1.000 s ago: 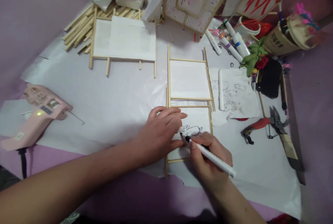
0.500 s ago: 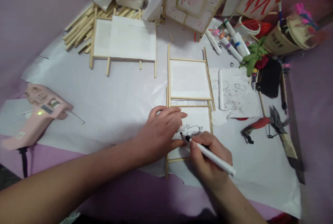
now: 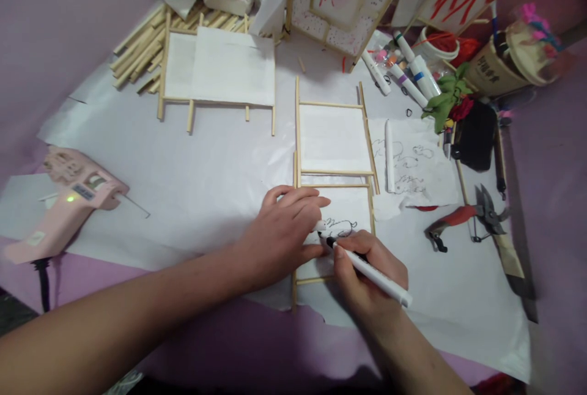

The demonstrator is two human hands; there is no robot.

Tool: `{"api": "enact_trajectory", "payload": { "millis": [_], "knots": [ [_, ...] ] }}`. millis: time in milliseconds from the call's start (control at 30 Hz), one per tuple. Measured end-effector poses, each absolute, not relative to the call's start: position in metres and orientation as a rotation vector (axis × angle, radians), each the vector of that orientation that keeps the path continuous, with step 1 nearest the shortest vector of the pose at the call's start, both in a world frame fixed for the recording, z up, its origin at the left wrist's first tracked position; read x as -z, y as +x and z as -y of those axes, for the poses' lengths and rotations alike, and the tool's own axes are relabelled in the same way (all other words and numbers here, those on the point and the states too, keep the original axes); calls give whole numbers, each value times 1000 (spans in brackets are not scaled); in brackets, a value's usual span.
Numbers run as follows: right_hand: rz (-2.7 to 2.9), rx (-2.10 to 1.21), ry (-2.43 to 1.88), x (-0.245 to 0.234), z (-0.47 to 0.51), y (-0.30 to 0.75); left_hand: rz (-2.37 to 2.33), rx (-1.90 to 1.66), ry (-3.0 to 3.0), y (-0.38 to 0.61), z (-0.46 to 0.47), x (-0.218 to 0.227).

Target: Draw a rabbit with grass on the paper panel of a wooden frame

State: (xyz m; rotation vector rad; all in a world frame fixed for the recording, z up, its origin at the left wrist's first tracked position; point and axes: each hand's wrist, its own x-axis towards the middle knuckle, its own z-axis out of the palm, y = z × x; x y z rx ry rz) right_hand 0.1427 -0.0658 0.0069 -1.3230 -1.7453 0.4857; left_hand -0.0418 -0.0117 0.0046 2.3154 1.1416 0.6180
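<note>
My right hand (image 3: 373,273) grips a white marker (image 3: 380,279) in a writing hold, its black tip on the paper. Beneath it, the white paper panel (image 3: 353,199) in a wooden stick frame (image 3: 294,248) carries a black outline drawing of an animal (image 3: 339,228). My left hand (image 3: 288,233) rests over the panel's left side, fingers pointing right and thumb apart. A small white piece, seemingly the marker cap (image 3: 321,225), pokes out from under its fingers; most of it is hidden. Just above lies a second framed paper panel (image 3: 334,138).
Left stands a pink glue gun (image 3: 73,205), its light on. A framed panel (image 3: 233,71) and wooden sticks (image 3: 142,49) lie at the back. Right are a sketch sheet (image 3: 417,169) with a white pen (image 3: 389,156), red-handled pruning shears (image 3: 458,221), markers (image 3: 408,86) and a cup (image 3: 490,71).
My right hand and the marker have shifted very slightly left and up over the drawing. My left hand stays in place.
</note>
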Motion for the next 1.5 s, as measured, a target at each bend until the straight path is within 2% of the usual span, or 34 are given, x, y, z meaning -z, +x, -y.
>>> {"api": "enact_trajectory", "payload": {
  "millis": [600,1500],
  "knots": [
    [1751,-523,-1277,-9,66,145,-1135,-609,2311,-42,12,-6],
    [1685,-450,-1439,-17,64,142,-1133,-617,2314,-42,13,-7]
  ]
}}
